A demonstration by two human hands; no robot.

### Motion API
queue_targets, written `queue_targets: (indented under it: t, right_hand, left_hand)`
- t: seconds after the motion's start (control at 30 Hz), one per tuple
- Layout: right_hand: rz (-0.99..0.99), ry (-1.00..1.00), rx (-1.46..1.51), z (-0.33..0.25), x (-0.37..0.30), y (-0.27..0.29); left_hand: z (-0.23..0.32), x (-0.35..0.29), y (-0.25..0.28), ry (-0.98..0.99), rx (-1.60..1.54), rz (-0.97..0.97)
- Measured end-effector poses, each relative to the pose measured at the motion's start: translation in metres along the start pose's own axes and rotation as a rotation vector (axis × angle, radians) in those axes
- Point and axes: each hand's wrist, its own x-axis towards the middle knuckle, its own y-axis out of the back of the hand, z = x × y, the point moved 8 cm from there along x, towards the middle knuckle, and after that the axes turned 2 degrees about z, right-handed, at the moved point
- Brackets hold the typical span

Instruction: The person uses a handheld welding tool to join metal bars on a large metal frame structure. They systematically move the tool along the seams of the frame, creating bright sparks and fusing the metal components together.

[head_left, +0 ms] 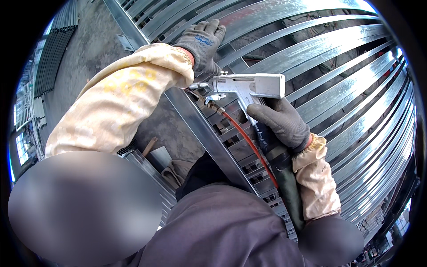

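Note:
My left hand (205,43), in a grey knit glove, lies on a flat galvanized metal slat (242,20) with its fingers stretched out and holds nothing. In my right hand (284,122), also gloved in grey, is the grip of a silver pistol-shaped tool (249,84). The tool's thin nozzle (200,84) points left, just below my left wrist and over the edge of the metal frame. From a brass fitting at its front runs a red hose (247,139). A thick dark sleeved hose (287,187) hangs from the grip. The trigger finger is hidden.
Many long galvanized slats (329,40) lie side by side with gaps to the right. A metal edge bar (209,142) runs along their near side. Stacked metal profiles (53,49) stand at the far left on the concrete floor (86,53). Dark cables lie beneath the slats.

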Motion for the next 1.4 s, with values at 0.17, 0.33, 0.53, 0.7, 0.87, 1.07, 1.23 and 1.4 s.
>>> queue_targets:
  t: [0.17,0.33,0.53,0.7,0.87,1.07,1.23,1.4]
  right_hand:
    - [0.010,-0.005,-0.016,-0.001,-0.002,0.000]
    - [0.037,0.014,-0.017,-0.002,-0.004,0.001]
    - [0.018,-0.021,-0.043,0.001,-0.004,0.001]
    - [0.027,-0.001,-0.036,-0.001,-0.008,0.000]
    - [0.017,0.004,-0.044,-0.003,-0.010,0.000]
    - [0.002,-0.010,-0.052,0.001,-0.012,0.001]
    - [-0.008,-0.071,-0.030,0.003,-0.015,0.001]
    - [0.006,-0.039,-0.028,0.000,-0.018,0.000]
  left_hand:
    - [-0.001,-0.001,0.000,0.003,-0.062,-0.003]
    - [-0.001,0.001,0.004,-0.009,-0.077,-0.041]
    - [-0.002,-0.001,0.006,-0.003,-0.104,-0.023]
    - [-0.001,-0.002,0.006,-0.009,-0.101,0.038]
    - [-0.002,0.001,0.002,-0.005,-0.091,-0.021]
    - [-0.002,0.000,0.002,0.000,-0.094,-0.002]
    - [-0.002,-0.001,0.002,0.007,-0.087,0.003]
    - [-0.002,0.000,0.004,0.004,-0.103,-0.027]
